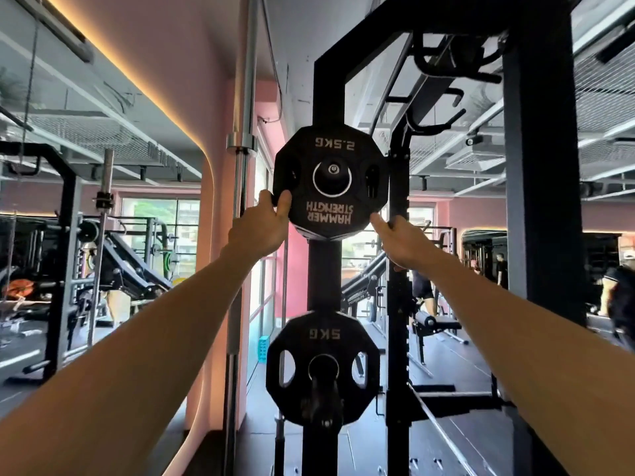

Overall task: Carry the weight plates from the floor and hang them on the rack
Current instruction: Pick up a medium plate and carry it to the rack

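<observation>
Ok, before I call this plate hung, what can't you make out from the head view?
- How far the 2.5KG plate sits along its peg: seen face-on, so depth is hidden.
- Fingers of the left hand and right hand: mostly behind the plate's rim.
- Plates behind the 5KG plate: it covers them.
- Floor plates: outside the frame.
</observation>
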